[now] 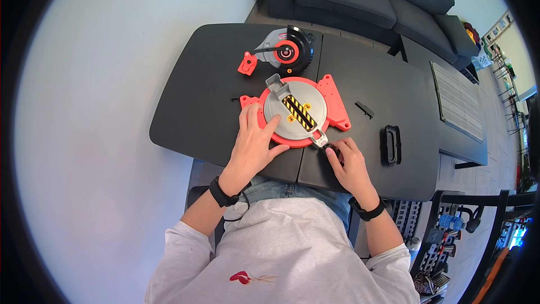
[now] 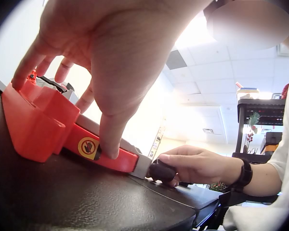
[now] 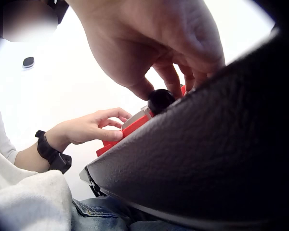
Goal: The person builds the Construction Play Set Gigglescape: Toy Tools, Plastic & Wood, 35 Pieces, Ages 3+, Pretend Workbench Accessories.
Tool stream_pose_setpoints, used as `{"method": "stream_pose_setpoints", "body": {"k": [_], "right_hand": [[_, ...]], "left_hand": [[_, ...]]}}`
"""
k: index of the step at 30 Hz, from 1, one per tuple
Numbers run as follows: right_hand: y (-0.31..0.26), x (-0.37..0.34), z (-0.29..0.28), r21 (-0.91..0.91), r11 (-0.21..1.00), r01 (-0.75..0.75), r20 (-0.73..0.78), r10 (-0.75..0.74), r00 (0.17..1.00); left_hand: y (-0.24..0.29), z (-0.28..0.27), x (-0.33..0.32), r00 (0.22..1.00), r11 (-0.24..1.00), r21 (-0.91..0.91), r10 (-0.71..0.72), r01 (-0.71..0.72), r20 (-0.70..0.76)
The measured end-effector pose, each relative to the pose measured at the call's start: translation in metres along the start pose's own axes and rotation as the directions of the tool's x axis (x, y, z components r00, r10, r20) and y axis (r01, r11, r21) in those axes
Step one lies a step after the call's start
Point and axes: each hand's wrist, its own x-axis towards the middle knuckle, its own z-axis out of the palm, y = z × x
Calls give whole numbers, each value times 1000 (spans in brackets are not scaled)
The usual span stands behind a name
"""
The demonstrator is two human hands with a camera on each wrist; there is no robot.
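A round red and grey toy base (image 1: 286,114) with a striped yellow and black slot lies on the black table. My left hand (image 1: 251,142) rests on its left side with fingers spread; in the left wrist view the thumb touches the red rim (image 2: 116,162). At the base's front edge, by the grey tab (image 1: 319,138), my right hand (image 1: 350,164) pinches a black knob (image 2: 161,171). The right wrist view shows the round end of the knob (image 3: 161,101) between thumb and fingers, against the base's edge.
Behind the base stands a grey toy saw part with a black disc (image 1: 304,50) and red bracket (image 1: 247,63). Right of the base lie a small black strip (image 1: 364,109) and a black handle-like piece (image 1: 392,145). A small black piece (image 1: 235,99) is at left. A sofa (image 1: 349,1) stands beyond.
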Motion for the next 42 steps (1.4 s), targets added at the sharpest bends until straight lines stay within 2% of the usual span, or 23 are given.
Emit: {"method": "stream_pose_setpoints", "body": {"k": [14, 20, 26, 42], "right_hand": [[1, -1, 3, 2, 1000, 10, -16, -10, 1000], [-2, 0, -2, -36, 997, 73, 20, -73, 997], [-7, 0, -2, 18, 1000, 10, -15, -9, 1000], [-5, -1, -1, -47, 998, 30, 33, -29, 999]], "left_hand": [[1, -1, 0, 1000, 1000, -11, -12, 12, 5], [0, 0, 0, 1000, 1000, -12, -5, 5, 2], [-1, 0, 0, 1000, 1000, -4, 6, -6, -7], [-1, 1, 0, 1000, 1000, 0, 15, -15, -18]]}}
